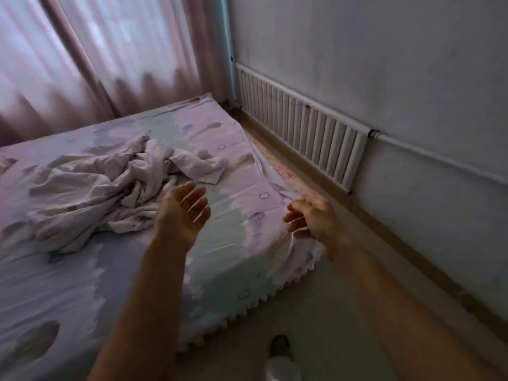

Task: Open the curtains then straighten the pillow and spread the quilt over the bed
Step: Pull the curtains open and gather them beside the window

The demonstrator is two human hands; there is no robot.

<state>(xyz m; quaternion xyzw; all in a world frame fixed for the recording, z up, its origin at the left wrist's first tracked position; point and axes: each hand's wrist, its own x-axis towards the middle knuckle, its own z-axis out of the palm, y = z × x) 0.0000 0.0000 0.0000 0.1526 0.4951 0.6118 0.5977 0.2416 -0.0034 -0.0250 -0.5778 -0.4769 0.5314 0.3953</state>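
Note:
A crumpled pale quilt [96, 188] lies bunched on the left middle of the bed [68, 284], which wears a pastel patterned sheet. My left hand [182, 213] hovers over the sheet just right of the quilt, fingers straight, holding nothing. My right hand [313, 218] hangs above the bed's right edge, fingers loosely curled and holding nothing. Pink curtains [96, 56] hang drawn across the window behind the bed. No pillow is in view.
A white radiator [302, 133] runs along the right wall, with a pipe leading off to the right. A narrow floor strip [316, 312] lies between bed and wall. My foot [280, 350] stands by the bed's near corner.

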